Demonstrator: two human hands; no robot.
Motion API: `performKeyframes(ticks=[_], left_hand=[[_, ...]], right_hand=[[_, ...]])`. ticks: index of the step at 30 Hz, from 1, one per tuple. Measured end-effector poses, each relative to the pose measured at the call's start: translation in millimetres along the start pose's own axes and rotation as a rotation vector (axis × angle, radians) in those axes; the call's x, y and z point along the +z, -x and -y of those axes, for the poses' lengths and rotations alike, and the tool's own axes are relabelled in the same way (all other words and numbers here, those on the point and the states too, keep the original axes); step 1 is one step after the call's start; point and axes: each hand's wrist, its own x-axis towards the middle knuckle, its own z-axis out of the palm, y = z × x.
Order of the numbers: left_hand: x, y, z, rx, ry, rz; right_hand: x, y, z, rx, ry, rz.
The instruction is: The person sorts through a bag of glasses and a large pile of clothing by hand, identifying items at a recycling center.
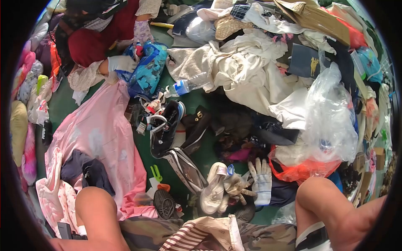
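Observation:
Neither of my hands shows; only my bare bent limbs and camouflage clothing [268, 237] are at the bottom edge. A striped cloth [192, 236] lies across my lap. In front of me a white glove with blue lines [262, 182] lies flat, palm and fingers spread, apparently unworn. Beside it are a soiled greyish glove [238, 188] and a dirty white shoe [213, 188]. A dark woven shoe [164, 203] and a green plastic piece [156, 172] lie to the left, with a black sandal [163, 134] farther up.
Across the pile, another person's white-gloved hand [121, 64] and patterned-gloved hand [143, 31] hold a blue bag [148, 69]. A pink sheet [104, 125] spreads at left. Cream cloth [251, 71], a plastic bottle [190, 85], clear plastic [328, 113] and a red bag [301, 169] lie around.

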Motion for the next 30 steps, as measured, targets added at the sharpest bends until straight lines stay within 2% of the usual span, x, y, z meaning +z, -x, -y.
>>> performKeyframes(ticks=[12,15,17,19,20,22,23,24,27,30], left_hand=[[-9,-8,-14,0.027,0.036,-0.086],[-7,-20,-14,-0.013,0.115,-0.176],[1,-29,-11,-0.133,0.224,-0.209],[3,-36,-3,-0.362,0.49,0.027],[3,-41,-2,-0.376,0.498,0.03],[2,-46,-7,-0.371,0.658,0.298],[9,-35,-9,-0.4,0.679,0.286],[19,-22,-12,-0.266,0.587,0.11],[-2,-49,9,-0.049,0.575,0.5],[8,-43,-1,-0.055,0.396,0.295]], right_hand=[[0,-1,18,-0.031,0.058,-0.005],[-2,-5,28,-0.022,0.077,-0.01],[-2,-7,35,-0.02,0.073,-0.022],[-2,-8,39,-0.013,0.08,-0.03],[-3,-8,40,-0.012,0.086,-0.028],[-3,-8,39,0.002,0.106,-0.02],[-2,-9,37,0.014,0.12,-0.018],[-3,-9,36,0.02,0.131,-0.013],[-3,-10,33,0.021,0.143,-0.005],[-1,-9,34,0.001,0.146,0.01]])
